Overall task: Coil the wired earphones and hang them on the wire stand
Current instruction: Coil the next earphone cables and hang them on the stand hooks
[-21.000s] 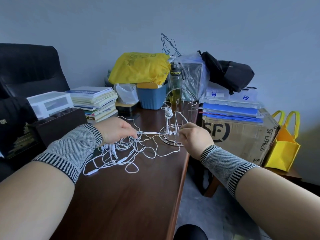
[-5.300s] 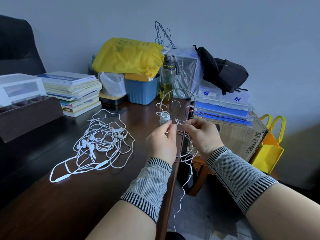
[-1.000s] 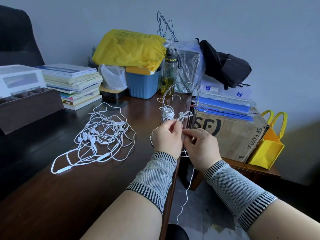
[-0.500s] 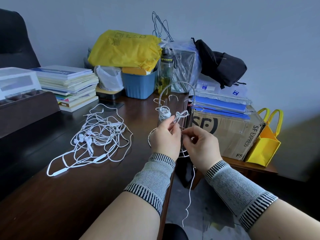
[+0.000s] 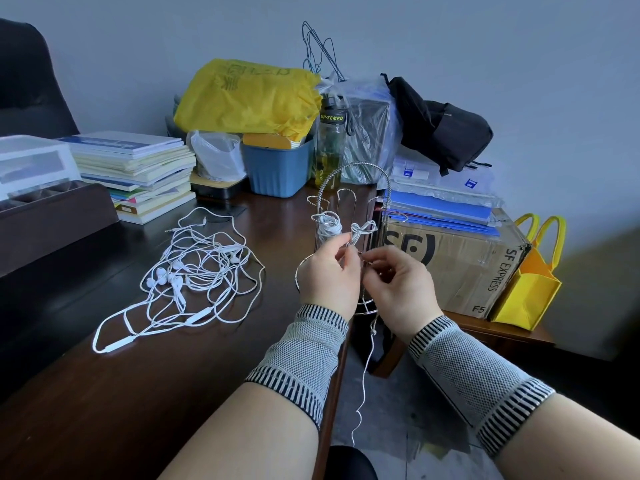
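Note:
A chrome wire stand (image 5: 356,188) with hooks stands at the right edge of the dark wooden desk (image 5: 145,393). One coiled white earphone (image 5: 327,230) hangs on a left hook. My left hand (image 5: 329,275) and my right hand (image 5: 398,285) are together in front of the stand, both pinching a white earphone cable (image 5: 365,368). Its small coil (image 5: 363,228) sits above my fingers and its loose end dangles past the desk edge toward the floor. A tangled pile of white earphones (image 5: 194,275) lies on the desk to the left.
Stacked books (image 5: 138,171), a blue bin (image 5: 277,168), a yellow bag (image 5: 246,95) and a water bottle (image 5: 330,147) crowd the desk's back. A cardboard box (image 5: 460,265) and yellow tote (image 5: 533,282) stand right of the stand. A dark tray (image 5: 52,216) sits at left.
My hands have stayed at the stand, fingers shifting slightly on the cable. The small coil remains above them and the dangling end swings a little. The pile has not moved.

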The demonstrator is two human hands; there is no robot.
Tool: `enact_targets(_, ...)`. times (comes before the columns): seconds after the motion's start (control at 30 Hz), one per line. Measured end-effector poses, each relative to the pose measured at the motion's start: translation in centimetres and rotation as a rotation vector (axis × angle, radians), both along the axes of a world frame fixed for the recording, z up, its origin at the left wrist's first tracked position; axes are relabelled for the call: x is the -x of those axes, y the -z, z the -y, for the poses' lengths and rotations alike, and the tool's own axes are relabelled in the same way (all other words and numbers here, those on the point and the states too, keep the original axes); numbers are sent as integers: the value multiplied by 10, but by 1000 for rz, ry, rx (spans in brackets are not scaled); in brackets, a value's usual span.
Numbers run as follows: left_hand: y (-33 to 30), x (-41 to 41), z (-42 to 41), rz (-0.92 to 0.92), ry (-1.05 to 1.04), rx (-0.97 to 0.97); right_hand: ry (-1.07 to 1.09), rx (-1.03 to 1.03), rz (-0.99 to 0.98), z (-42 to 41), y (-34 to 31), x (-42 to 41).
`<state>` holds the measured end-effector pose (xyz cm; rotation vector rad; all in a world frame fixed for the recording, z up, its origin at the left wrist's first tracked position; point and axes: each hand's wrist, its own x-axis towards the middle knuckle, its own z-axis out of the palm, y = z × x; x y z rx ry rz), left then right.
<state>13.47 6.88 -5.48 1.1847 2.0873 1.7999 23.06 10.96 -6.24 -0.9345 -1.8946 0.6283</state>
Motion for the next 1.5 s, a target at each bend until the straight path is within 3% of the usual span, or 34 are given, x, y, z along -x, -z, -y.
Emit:
enact_targets(0.2, -1, -1, 0, -15, -26, 9, 16, 35, -91, 0, -9, 0)
enact_targets(0.8, -1, 0, 1, 28, 22, -22, -39, 83, 71, -20, -31, 3)
enact_targets(1.1, 1, -1, -1, 229, 104, -82, 97, -36, 106, -21, -27, -7)
enact_targets(1.2, 3, -1, -3, 270, 123, -114, 136, -45, 178, -22, -33, -14)
enact_targets(1.4, 6, 0, -6, 370, 176, -127, 87, 153, 554, -32, -60, -30)
enact_targets(1.5, 4, -1, -5, 417, 219, -131, 127, 46, 650, -31, -70, -30)
